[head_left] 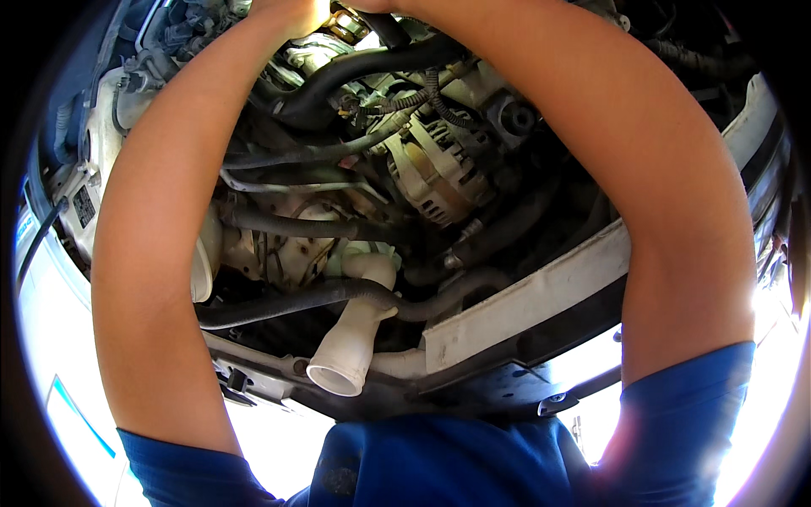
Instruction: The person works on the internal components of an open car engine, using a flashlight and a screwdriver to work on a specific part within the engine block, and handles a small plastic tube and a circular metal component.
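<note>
Both my arms reach over an open engine bay to its far side. At the top edge of the view, my left hand (300,12) shows only its wrist and back. Beside it, my right hand (376,4) is almost wholly cut off. Their fingers are out of view, so whatever they hold or touch is hidden. Just below the hands lies a small amber-brown part (348,25) in bright light. A thick black hose (363,74) curves nearby. Nearer to me sits an alternator (438,169) with a slotted metal housing.
A white filler neck (345,346) stands at the front, its round mouth facing me. A thin black hose (279,306) crosses it. The pale front crossmember (532,296) runs along the near right. Corrugated wiring conduit (435,97) and further hoses (312,226) fill the middle.
</note>
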A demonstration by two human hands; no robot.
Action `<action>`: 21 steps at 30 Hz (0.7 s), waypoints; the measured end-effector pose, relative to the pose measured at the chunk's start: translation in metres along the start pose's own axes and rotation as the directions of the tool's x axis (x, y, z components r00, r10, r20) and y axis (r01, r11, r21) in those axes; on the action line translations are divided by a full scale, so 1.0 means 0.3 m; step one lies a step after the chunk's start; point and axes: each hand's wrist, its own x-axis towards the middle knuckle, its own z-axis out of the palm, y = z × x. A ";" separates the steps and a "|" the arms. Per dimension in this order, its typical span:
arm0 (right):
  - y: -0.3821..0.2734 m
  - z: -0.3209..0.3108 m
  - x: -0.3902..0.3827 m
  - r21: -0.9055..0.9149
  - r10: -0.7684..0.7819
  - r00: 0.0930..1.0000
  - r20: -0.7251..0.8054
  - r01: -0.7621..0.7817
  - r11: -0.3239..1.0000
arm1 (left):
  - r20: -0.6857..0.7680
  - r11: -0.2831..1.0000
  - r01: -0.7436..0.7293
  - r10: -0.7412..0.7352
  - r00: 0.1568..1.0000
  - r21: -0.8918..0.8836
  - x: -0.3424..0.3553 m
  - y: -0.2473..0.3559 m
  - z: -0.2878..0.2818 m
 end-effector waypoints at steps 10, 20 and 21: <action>0.007 0.009 0.013 -0.067 0.001 1.000 -0.027 -0.003 0.998 | 0.126 0.999 -0.040 0.037 0.991 0.022 0.012 0.006 -0.013; -0.008 -0.005 -0.007 0.031 0.012 1.000 -0.018 -0.011 0.999 | -0.001 0.999 -0.041 0.041 0.999 -0.008 -0.024 0.012 -0.015; -0.013 0.003 -0.004 0.025 -0.023 0.999 -0.035 0.024 0.999 | 0.028 1.000 -0.020 0.020 0.999 0.001 -0.016 0.002 -0.003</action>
